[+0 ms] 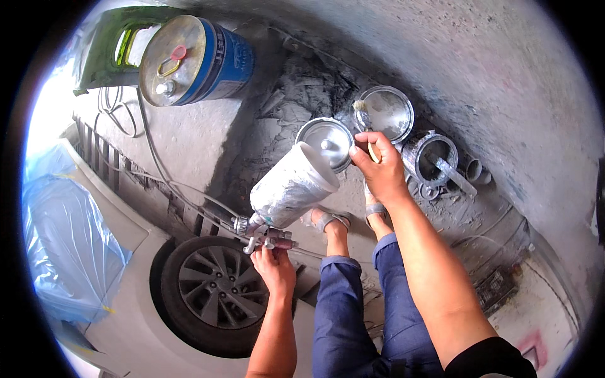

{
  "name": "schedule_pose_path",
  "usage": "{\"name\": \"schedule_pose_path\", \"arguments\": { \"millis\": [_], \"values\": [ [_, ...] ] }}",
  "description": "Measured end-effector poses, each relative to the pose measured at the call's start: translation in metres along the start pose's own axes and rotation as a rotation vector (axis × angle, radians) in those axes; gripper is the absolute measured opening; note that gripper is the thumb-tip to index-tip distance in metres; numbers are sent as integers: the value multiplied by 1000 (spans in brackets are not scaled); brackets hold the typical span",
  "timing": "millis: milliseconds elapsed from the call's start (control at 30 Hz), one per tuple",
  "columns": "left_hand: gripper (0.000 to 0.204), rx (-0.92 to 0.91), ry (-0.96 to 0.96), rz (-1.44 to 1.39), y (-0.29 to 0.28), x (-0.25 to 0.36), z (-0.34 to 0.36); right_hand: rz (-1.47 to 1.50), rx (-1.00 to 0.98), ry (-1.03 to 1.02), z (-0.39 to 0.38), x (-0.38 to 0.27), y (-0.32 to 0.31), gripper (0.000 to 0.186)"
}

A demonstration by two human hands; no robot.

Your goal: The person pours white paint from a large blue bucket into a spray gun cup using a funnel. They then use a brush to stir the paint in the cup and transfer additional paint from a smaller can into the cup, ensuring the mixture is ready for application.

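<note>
My left hand (275, 269) grips a spray gun (270, 240) by its lower part. On top of the gun sits a tilted white paint cup (291, 189), open at its upper end and smeared with grey. My right hand (383, 165) is closed on a small paintbrush, its yellowish bristles (360, 107) pointing up and away from me. Beside the cup's mouth is a round silver lid (327, 143) with a raised knob in its middle. My right thumb and fingertips meet the lid's rim; whether they hold it too I cannot tell.
An open can (397, 129) and a paint-covered can (413, 160) with a stirring stick (455, 176) stand by the wall. A blue drum (220, 63) is at the far left. A car wheel (220, 296), plastic sheeting (69, 239) and a hose (154, 154) lie to the left.
</note>
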State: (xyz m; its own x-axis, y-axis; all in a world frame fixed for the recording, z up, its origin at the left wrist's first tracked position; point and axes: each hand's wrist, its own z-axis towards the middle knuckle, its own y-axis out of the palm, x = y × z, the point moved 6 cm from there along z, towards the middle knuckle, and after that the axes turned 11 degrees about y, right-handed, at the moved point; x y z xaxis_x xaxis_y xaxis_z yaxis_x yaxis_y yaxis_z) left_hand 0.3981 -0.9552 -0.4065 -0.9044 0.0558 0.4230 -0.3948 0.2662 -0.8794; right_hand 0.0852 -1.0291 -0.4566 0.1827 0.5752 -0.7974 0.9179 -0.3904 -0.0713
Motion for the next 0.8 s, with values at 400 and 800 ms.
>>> {"name": "schedule_pose_path", "arguments": {
  "millis": [400, 800],
  "values": [
    [21, -149, -69, -374, 18, -3, 13, -30, 16, 17, 1, 15, 0, 24],
    [8, -250, -281, -924, 40, 25, 81, 60, -8, 153, -9, 17, 7, 26]
  ]
}}
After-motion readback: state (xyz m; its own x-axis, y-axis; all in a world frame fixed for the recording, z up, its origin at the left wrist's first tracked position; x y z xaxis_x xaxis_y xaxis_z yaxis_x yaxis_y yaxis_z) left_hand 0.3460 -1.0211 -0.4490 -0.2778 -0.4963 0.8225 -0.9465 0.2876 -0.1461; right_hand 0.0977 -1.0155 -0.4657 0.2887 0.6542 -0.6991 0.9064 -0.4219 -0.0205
